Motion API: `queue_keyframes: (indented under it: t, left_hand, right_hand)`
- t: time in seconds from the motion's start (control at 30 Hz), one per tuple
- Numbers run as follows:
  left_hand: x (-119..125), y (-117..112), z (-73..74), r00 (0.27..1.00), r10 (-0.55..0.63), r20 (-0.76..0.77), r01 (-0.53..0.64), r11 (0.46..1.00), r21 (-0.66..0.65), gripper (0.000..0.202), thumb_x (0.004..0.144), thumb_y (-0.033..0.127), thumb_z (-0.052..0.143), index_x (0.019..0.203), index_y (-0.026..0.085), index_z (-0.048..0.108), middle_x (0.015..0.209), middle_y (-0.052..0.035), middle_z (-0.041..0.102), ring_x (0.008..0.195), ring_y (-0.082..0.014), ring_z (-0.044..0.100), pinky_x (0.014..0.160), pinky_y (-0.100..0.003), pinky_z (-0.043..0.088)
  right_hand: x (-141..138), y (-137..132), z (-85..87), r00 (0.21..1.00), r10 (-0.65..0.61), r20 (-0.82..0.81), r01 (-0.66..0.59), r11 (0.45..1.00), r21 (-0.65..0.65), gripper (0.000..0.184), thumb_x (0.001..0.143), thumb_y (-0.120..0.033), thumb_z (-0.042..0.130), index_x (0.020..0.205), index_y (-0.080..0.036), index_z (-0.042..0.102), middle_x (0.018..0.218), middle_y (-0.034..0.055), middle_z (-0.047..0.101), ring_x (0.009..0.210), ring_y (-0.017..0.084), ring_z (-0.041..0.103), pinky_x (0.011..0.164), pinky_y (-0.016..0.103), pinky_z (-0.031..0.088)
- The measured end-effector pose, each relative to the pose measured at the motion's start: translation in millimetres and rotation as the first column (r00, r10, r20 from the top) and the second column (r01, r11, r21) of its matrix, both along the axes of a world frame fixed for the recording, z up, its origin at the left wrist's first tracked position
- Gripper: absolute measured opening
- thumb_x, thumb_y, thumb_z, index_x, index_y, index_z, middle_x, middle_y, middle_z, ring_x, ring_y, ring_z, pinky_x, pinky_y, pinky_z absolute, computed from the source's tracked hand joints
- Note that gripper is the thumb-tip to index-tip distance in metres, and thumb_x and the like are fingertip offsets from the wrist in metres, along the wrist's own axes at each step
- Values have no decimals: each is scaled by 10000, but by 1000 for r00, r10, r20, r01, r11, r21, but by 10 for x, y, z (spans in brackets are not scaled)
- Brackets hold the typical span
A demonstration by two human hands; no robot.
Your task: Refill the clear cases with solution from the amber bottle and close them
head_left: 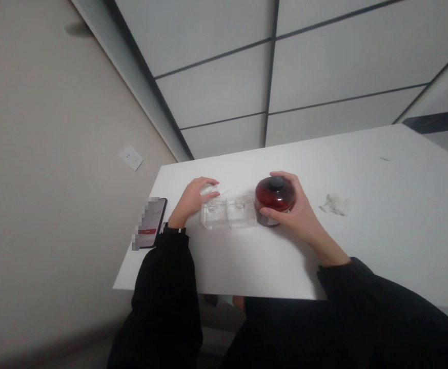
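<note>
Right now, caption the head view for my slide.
Right hand around a red bottle, left hand by the clear tray beside it, on a white table.

a plain beige wall point(47, 154) rises on the left, with a white socket plate point(131, 157) fixed to it beside the bench point(239, 269). the bench top is smooth and white. beyond its far edge stand large pale grey panels point(216, 36), divided by dark strips point(271, 77). a dark band point(439, 122) shows at the far right. the light is soft and rather dim.
</note>
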State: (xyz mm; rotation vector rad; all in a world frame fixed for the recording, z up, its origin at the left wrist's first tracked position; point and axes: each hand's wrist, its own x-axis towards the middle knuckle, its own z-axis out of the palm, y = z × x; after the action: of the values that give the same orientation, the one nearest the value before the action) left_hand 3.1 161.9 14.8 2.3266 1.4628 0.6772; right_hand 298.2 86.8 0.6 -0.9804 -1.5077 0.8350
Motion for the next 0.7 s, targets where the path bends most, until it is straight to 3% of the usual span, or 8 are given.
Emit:
queue_keyframes:
  t: [0.23, 0.37, 0.4, 0.47, 0.57, 0.63, 0.7]
  left_hand:
    - [34, -69, 93, 988, 61, 143, -73, 994, 83, 287, 1012, 373, 544, 1091, 172, 732, 1185, -101, 762, 1166, -253, 684, 1102, -431, 483]
    - [250, -252, 407, 971, 35, 238, -78, 982, 172, 346, 1055, 380, 470, 1153, 167, 725, 1261, -114, 751, 1238, -238, 668, 1148, -430, 472]
    - [352, -321, 533, 970, -18, 241, -29, 982, 187, 316, 1046, 387, 513, 1163, 194, 734, 1264, -87, 760, 1241, -227, 673, 1153, -414, 474]
    - [594, -456, 798, 954, -222, 201, 181, 962, 207, 291, 1043, 356, 560, 1247, 226, 722, 1354, -69, 735, 1300, -224, 653, 1184, -418, 457]
    - [950, -565, 1096, 862, -503, 65, 492, 860, 132, 407, 1031, 270, 584, 1435, 238, 619, 1539, -75, 612, 1450, -226, 546, 1239, -415, 407]
    - [1110, -549, 1180, 817, -577, -2, 576, 816, 41, 378, 1024, 170, 549, 1373, 248, 670, 1520, -62, 631, 1411, -219, 584, 1211, -405, 438]
    - [1187, -488, 1198, 813, -582, -10, 582, 813, 5, 342, 1009, 110, 534, 1245, 244, 743, 1418, -48, 709, 1300, -210, 662, 1147, -381, 489]
  right_hand:
    - [-11, 12, -10, 999, 7, -48, -6, 1000, 2, 717, 727, -486, 875, 1322, -299, 522, 1429, 82, 554, 1320, 309, 560, 1124, 507, 489]
    - [-2, 40, -12, 998, 27, -53, -28, 1000, -14, 777, 701, -489, 899, 1337, -292, 500, 1414, 92, 569, 1315, 313, 571, 1129, 499, 493]
    - [-1, 45, -15, 997, 39, -60, -40, 999, -24, 806, 693, -483, 906, 1352, -293, 484, 1410, 95, 572, 1312, 312, 576, 1125, 497, 498]
    - [-2, 49, -26, 995, 55, -88, -58, 998, -34, 847, 681, -467, 921, 1371, -294, 462, 1402, 99, 582, 1307, 310, 585, 1115, 496, 509]
    - [-16, 48, -54, 987, 78, -143, -83, 996, -23, 807, 698, -455, 922, 1351, -291, 478, 1381, 96, 601, 1293, 302, 601, 1117, 501, 505]
    - [-26, 50, -71, 980, 102, -173, -107, 994, -24, 756, 717, -452, 914, 1327, -285, 500, 1371, 94, 607, 1281, 298, 610, 1111, 504, 507]
    - [-34, 57, -82, 975, 110, -191, -117, 993, -24, 747, 708, -456, 920, 1309, -279, 514, 1369, 97, 604, 1282, 303, 609, 1109, 511, 505]
